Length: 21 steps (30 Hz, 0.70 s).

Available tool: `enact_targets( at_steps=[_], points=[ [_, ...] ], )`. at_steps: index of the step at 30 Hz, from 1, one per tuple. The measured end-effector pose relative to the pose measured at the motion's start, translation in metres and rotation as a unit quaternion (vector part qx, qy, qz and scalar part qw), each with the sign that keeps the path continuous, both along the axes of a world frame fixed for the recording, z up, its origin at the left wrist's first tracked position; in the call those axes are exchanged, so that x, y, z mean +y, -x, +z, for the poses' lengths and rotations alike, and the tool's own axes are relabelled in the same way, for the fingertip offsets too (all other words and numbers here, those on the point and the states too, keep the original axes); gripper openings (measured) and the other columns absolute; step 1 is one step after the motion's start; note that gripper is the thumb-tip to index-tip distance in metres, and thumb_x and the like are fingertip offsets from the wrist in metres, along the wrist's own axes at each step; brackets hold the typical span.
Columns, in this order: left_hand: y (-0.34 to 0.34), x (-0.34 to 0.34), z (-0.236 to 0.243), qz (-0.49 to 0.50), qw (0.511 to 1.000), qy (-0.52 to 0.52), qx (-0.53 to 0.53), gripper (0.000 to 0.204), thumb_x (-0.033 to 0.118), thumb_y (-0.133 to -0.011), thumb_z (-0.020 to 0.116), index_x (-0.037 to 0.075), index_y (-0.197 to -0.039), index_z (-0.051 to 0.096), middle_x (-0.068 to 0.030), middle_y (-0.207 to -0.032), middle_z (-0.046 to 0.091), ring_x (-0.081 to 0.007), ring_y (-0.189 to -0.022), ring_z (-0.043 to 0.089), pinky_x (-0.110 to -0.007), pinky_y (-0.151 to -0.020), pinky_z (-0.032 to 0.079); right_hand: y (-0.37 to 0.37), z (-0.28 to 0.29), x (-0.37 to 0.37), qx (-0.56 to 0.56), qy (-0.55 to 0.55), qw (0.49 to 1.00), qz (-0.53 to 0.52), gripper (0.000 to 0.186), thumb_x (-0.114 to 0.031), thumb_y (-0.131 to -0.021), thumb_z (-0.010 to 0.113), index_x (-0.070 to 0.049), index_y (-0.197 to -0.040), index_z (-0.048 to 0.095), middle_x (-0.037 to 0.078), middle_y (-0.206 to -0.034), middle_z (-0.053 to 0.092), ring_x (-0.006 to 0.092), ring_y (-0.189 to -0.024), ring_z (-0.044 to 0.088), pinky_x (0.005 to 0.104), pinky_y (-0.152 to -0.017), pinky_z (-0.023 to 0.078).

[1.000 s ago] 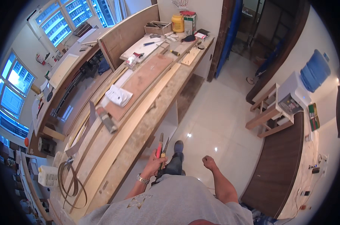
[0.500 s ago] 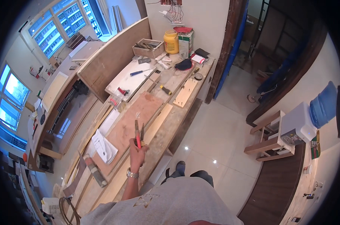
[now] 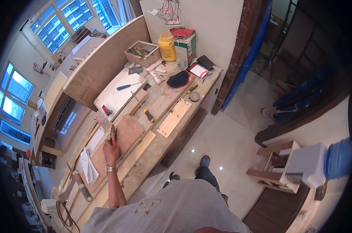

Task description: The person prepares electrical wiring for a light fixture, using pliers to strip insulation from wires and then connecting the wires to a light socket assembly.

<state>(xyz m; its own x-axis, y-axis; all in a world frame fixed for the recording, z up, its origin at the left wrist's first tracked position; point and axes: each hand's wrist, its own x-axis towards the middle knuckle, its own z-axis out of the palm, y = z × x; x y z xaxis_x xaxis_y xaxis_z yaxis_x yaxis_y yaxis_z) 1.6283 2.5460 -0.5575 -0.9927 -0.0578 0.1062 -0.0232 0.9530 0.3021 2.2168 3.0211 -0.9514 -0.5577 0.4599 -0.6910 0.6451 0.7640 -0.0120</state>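
My left hand (image 3: 111,153), with a metal-banded watch on the wrist, is closed around red-handled pliers (image 3: 113,139). It hangs over the left part of a reddish plywood piece (image 3: 128,131) on the workbench. Folded white papers (image 3: 89,167) lie just nearer than the hand. Right of the plywood is a narrow light wood strip (image 3: 141,146). Farther off lie a screwdriver with a yellow and black handle (image 3: 149,115) and a pale board (image 3: 173,118) with several small fasteners or holes. My right hand is not visible.
A worn cylindrical object (image 3: 82,187) lies near the bench's left edge. At the back stand a wooden tool box (image 3: 143,54), a yellow jar (image 3: 167,47) and a green-white carton (image 3: 185,48). An upright panel (image 3: 106,62) borders the bench. A water dispenser (image 3: 306,163) stands right.
My left hand has moved left with the pliers, across the plywood toward its left side. The view has shifted, and my feet have changed position.
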Motion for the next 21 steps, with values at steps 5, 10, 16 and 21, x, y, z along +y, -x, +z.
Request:
enact_targets(
  at_steps=[5,10,16,21],
  points=[
    [-0.005,0.034,0.019,0.090,0.991,0.094,-0.041,0.073,0.049,-0.081,0.082,0.002,-0.129,0.055,-0.0250,-0.131,0.056,-0.0439,-0.125,0.051,-0.062,-0.097,0.045,0.097,0.074,0.144,0.213,0.343,0.629,-0.664,0.032,-0.023,-0.097,0.061,-0.006,-0.124,0.061,0.014,-0.106,0.069,0.0261,-0.082,0.070,0.0368,-0.061,0.050],
    [-0.001,0.045,0.022,0.175,0.975,0.101,-0.090,0.085,0.054,-0.079,0.083,0.006,-0.141,0.049,-0.0221,-0.141,0.053,-0.0434,-0.133,0.048,-0.067,-0.098,0.043,0.199,0.100,0.275,0.262,0.304,0.678,-0.616,0.022,-0.022,-0.098,0.061,-0.007,-0.115,0.062,0.009,-0.091,0.066,0.0202,-0.067,0.065,0.0303,-0.053,0.047],
    [-0.004,0.077,0.036,0.249,0.953,0.152,-0.084,0.092,0.049,-0.078,0.085,0.008,-0.148,0.043,-0.0215,-0.151,0.046,-0.0441,-0.139,0.042,-0.067,-0.100,0.042,0.363,0.137,0.322,0.448,0.276,0.748,-0.405,0.009,-0.009,-0.099,0.061,-0.005,-0.106,0.063,0.008,-0.094,0.067,0.0177,-0.080,0.066,0.0279,-0.062,0.054],
    [0.017,0.100,0.022,0.271,0.950,0.147,0.042,0.092,0.046,-0.080,0.084,0.008,-0.152,0.041,-0.0226,-0.155,0.042,-0.0441,-0.142,0.037,-0.066,-0.105,0.036,0.525,0.232,0.258,0.563,0.138,0.809,-0.102,0.011,-0.009,-0.097,0.065,-0.001,-0.103,0.061,0.016,-0.093,0.065,0.0302,-0.081,0.065,0.0394,-0.076,0.054]
  ],
)
